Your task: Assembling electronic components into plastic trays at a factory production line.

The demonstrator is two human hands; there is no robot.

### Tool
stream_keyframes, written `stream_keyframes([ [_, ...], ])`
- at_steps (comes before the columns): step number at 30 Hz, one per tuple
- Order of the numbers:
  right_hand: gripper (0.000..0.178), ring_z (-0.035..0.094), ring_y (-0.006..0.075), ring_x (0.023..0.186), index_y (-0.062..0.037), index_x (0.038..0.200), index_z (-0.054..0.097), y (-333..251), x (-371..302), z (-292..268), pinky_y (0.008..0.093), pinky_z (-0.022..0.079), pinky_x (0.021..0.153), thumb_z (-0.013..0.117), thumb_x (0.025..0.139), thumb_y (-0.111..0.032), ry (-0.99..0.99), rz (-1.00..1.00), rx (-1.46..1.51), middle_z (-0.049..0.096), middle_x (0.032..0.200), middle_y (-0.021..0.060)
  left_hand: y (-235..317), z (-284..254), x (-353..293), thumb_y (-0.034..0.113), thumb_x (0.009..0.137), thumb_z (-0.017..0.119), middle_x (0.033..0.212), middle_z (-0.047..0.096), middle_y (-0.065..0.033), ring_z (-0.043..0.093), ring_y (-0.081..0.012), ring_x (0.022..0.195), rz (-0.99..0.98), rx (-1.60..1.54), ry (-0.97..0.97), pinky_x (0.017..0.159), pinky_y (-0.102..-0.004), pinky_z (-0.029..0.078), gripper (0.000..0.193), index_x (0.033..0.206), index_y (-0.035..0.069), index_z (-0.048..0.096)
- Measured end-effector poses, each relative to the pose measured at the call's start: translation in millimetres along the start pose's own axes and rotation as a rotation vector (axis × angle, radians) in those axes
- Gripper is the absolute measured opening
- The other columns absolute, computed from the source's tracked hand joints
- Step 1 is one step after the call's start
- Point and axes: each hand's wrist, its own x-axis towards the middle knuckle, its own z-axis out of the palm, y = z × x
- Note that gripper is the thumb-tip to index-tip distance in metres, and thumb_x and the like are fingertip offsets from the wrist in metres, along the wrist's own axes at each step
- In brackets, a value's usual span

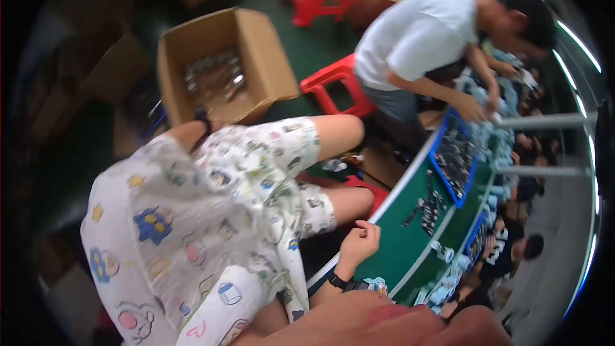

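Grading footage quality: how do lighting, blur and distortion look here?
Head view: white strip lights glare at right and bow along the rim; corners fall black; small dark parts in the blue-rimmed rectangular tray blur together, while the hand with the black wristwatch reads more clearly.

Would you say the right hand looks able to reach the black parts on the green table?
Probably yes, with some stretching: the right hand is at the edge of the table, and nothing visible stands between it and the black parts.
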Motion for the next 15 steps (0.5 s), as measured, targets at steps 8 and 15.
stream_keyframes([
  [8,0.014,0.061,0.027,0.071,-0.0073,0.076,0.068,9,-10,-10,0.0379,0.049,0.067,0.061,0.07,0.004,0.069,-0.176,-0.023,0.062,0.076,0.0064,239,-256,47,0.017,0.089,0.072,0.108,0.074,-0.018,0.07,-0.0287,0.102,-0.047,-0.224,0.565,0.093,-0.0408,0.055,0.035,0.117,-0.003,0.069],
  [15,0.011,0.061,0.029,0.075,-0.0075,0.074,0.067,-1,-9,-3,0.0402,0.048,0.069,0.063,0.07,0.002,0.09,-0.202,0.088,0.063,0.078,0.007,242,-312,127,0.027,0.078,0.075,0.107,0.075,-0.013,0.071,-0.031,0.099,0.082,1.377,-0.349,0.085,-0.0411,0.057,0.033,0.108,0.013,0.078],
])
